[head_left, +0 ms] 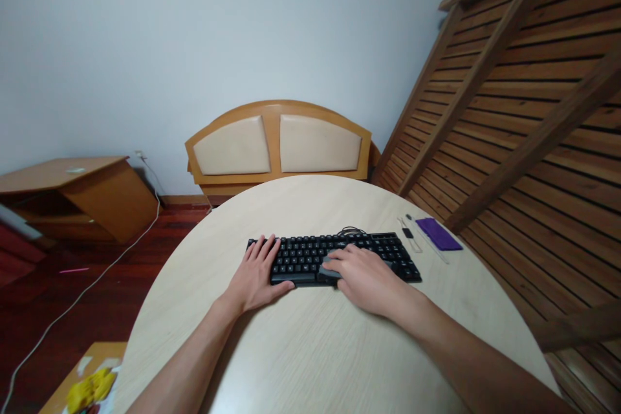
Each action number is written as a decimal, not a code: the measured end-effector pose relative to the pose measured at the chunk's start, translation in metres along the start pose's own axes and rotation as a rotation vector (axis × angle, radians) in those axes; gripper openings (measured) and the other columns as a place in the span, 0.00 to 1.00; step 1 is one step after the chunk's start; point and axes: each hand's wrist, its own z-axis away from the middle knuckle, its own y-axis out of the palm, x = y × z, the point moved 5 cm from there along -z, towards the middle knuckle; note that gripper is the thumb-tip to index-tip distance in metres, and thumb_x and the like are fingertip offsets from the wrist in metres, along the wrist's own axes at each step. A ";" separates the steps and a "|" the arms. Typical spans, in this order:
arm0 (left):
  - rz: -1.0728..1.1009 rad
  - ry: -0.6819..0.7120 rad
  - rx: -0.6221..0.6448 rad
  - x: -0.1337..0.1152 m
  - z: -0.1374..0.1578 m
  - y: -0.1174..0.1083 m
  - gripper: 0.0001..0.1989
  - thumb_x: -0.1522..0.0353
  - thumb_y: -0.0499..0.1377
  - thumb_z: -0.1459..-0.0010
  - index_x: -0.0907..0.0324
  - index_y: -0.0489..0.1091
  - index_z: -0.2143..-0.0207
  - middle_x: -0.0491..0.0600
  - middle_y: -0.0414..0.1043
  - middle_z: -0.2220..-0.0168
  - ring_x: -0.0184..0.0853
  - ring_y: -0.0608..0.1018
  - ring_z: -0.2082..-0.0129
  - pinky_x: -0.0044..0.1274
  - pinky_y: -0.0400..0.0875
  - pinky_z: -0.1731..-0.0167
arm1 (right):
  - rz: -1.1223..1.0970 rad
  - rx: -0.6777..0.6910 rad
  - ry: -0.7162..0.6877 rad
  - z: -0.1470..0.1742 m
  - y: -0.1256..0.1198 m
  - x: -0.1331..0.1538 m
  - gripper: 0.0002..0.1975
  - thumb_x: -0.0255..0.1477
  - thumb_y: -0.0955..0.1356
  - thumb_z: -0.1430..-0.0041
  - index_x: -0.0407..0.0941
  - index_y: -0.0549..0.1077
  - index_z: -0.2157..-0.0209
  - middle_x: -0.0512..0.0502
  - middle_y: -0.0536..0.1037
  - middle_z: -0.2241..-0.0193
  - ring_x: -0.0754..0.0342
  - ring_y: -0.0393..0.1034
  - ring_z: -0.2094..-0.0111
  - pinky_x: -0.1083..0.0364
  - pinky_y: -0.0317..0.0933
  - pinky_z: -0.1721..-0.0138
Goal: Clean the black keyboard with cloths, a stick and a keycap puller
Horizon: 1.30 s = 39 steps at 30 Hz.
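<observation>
A black keyboard (301, 260) lies across the round pale table (301, 343). At its left end my left hand (255, 275) rests with fingers stretched out over the keys and the thumb along the front edge. My right hand (363, 275) is closed over a dark grey piece (330, 271) on the keys right of the middle. Most of that piece is hidden under the fingers, so I cannot tell its kind. Behind the keyboard lies its coiled black cable (352, 231).
At the table's right lie a purple cloth (439, 234), a thin brush-like stick (427, 239) and a pale cord with a black tag (407, 233). A slatted wooden frame (524, 142) leans at right. Yellow gloves or cloth (92, 389) sit on a low surface at lower left.
</observation>
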 end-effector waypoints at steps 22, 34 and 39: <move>-0.009 -0.024 0.018 0.002 0.000 0.001 0.52 0.38 0.54 0.44 0.64 0.51 0.29 0.62 0.51 0.29 0.58 0.54 0.30 0.46 0.53 0.34 | -0.013 -0.069 -0.085 -0.057 0.019 -0.032 0.27 0.20 0.65 0.43 0.49 0.75 0.43 0.47 0.73 0.40 0.44 0.68 0.46 0.45 0.62 0.45; -0.001 -0.018 0.004 0.002 0.000 0.000 0.52 0.38 0.54 0.44 0.64 0.51 0.30 0.62 0.50 0.29 0.59 0.53 0.30 0.48 0.54 0.34 | 0.094 -0.036 0.093 -0.019 0.011 -0.066 0.28 0.19 0.64 0.44 0.46 0.74 0.42 0.41 0.74 0.41 0.43 0.69 0.47 0.46 0.62 0.46; 0.010 -0.014 -0.017 0.001 -0.001 0.000 0.51 0.39 0.55 0.44 0.61 0.52 0.30 0.61 0.51 0.29 0.59 0.55 0.30 0.48 0.54 0.35 | 0.161 0.012 0.164 -0.010 -0.001 -0.048 0.23 0.18 0.64 0.45 0.45 0.79 0.50 0.37 0.80 0.51 0.41 0.72 0.51 0.45 0.65 0.51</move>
